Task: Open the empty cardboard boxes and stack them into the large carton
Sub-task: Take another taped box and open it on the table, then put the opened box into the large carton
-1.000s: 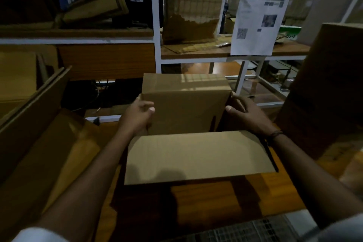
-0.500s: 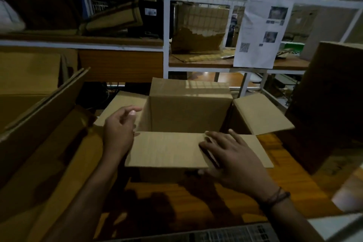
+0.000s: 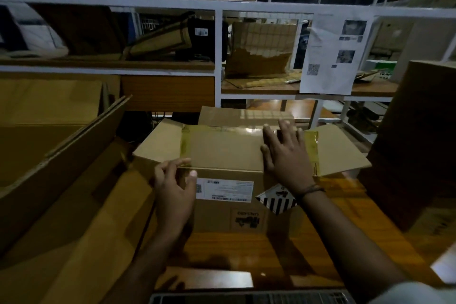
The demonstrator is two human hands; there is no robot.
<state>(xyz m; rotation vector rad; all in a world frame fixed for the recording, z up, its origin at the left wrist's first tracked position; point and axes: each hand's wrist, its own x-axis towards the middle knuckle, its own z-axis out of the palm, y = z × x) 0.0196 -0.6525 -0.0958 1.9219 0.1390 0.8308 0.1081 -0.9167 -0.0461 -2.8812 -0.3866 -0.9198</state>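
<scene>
The labelled brown cardboard box [image 3: 222, 150] is sitting mid-frame. The right hand [image 3: 286, 155] is lying flat on top, and the left hand [image 3: 172, 192] is pinching its near edge. A hard push could be sliding it away.

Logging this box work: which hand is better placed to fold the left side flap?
Likely left: the left hand sits at the front left corner beside the left side flap; the right hand lies flat on the near flap.

Right hand [image 3: 286, 155] presses the cardboard box [image 3: 222, 150]; left hand [image 3: 172, 190] grips its edge.
</scene>
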